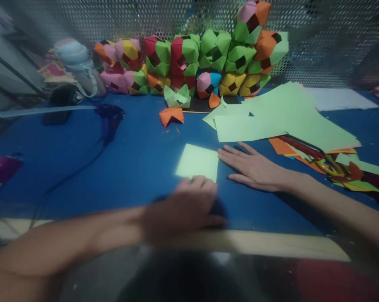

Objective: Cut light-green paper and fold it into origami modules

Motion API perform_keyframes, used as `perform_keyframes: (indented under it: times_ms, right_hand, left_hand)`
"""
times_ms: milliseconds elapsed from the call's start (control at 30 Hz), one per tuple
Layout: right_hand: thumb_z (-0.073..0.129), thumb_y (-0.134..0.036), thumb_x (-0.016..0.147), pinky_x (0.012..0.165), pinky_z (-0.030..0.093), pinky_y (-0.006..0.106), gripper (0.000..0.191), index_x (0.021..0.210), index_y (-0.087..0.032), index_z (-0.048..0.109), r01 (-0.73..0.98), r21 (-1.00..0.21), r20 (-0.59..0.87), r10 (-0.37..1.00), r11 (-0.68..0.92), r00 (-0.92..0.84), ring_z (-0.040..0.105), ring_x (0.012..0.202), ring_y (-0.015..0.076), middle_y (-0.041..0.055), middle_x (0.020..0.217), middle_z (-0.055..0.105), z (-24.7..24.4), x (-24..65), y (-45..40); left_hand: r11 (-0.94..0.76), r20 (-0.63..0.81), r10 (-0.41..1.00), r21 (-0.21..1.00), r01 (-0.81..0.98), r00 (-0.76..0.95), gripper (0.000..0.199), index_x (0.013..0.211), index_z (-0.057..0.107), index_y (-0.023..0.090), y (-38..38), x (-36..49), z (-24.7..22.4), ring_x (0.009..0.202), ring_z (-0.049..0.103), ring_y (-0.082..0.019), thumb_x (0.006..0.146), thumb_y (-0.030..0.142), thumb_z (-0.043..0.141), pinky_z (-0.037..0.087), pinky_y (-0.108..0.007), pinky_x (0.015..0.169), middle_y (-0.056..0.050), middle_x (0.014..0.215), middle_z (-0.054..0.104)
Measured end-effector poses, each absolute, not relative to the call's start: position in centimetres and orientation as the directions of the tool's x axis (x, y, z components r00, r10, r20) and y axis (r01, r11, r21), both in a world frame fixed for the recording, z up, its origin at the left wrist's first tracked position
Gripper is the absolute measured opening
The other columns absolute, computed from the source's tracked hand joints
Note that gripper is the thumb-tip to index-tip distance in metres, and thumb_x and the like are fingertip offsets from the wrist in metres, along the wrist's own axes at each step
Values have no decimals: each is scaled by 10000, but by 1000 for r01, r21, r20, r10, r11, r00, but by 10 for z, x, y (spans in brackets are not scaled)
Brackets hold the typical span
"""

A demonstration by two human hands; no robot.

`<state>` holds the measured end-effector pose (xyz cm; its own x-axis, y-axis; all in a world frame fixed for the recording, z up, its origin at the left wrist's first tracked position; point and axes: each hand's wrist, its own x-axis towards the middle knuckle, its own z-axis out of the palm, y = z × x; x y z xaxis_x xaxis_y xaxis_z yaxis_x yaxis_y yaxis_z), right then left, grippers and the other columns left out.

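A small pale green paper square [198, 161] lies flat on the blue tabletop [129, 167]. My left hand [192, 205] is blurred; its curled fingertips are at the square's near edge, and whether they pinch anything cannot be made out. My right hand [250, 165] rests flat on the table, fingers spread, with its fingertips by the square's right edge and nothing held.
Stacked colourful folded paper pieces [184, 54] line the back by a perforated metal screen [113, 21]. Large green sheets [290, 117] and scissors [330, 167] lie at right. A glue gun [110, 119], phone [58, 105] and bottle [79, 67] stand or lie at left.
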<state>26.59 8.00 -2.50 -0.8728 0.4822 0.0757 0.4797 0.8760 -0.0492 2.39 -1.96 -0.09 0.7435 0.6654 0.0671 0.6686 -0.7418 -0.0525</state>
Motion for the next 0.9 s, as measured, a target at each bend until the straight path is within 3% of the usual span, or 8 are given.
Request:
perform_keyframes:
  times_ms: [167, 333, 467, 600, 900]
  right_hand:
    - [293, -450, 970, 1120, 201, 556, 564, 1438, -137, 319, 550, -49, 127, 551, 834, -825, 269, 1384, 259, 128, 1447, 395, -14, 265, 69]
    - [288, -366, 976, 1134, 219, 491, 499, 1392, -112, 396, 517, -97, 150, 526, 850, -837, 239, 1398, 233, 124, 1470, 358, -9, 215, 70]
    - [276, -508, 960, 1157, 165, 452, 657, 1441, -61, 294, 441, -192, 39, 456, 877, -889, 144, 1422, 236, 142, 1522, 212, -18, 175, 88]
    - [233, -636, 917, 1164, 114, 453, 794, 1473, -69, 212, 424, -283, -19, 437, 860, -899, 68, 1430, 246, 138, 1539, 125, -26, 161, 104]
    - [224, -676, 893, 1159, 73, 492, 817, 1476, -103, 208, 472, -279, 12, 494, 837, -869, 70, 1430, 261, 130, 1540, 125, -29, 151, 112]
  left_hand:
    - [-731, 90, 674, -61, 679, 733, 605, 1078, 566, 125, -19, 26, 0, 850, 552, -232, 847, 656, 391, 399, -320, 658, -125, 983, 606]
    - [-724, 120, 676, -75, 686, 727, 614, 1063, 577, 107, -20, 28, -2, 803, 552, -226, 836, 654, 416, 407, -322, 649, -107, 907, 603]
    - [-726, 138, 671, -72, 684, 728, 622, 1079, 574, 96, -21, 27, -4, 891, 560, -256, 839, 649, 417, 430, -339, 716, -122, 952, 607]
    - [-726, 141, 672, -68, 684, 727, 653, 1109, 567, 102, -21, 25, -8, 857, 567, -255, 819, 671, 429, 434, -349, 709, -116, 959, 613]
    - [-732, 152, 658, -101, 674, 737, 664, 1071, 586, 97, -22, 26, -14, 810, 565, -260, 846, 673, 345, 419, -351, 641, -141, 940, 600]
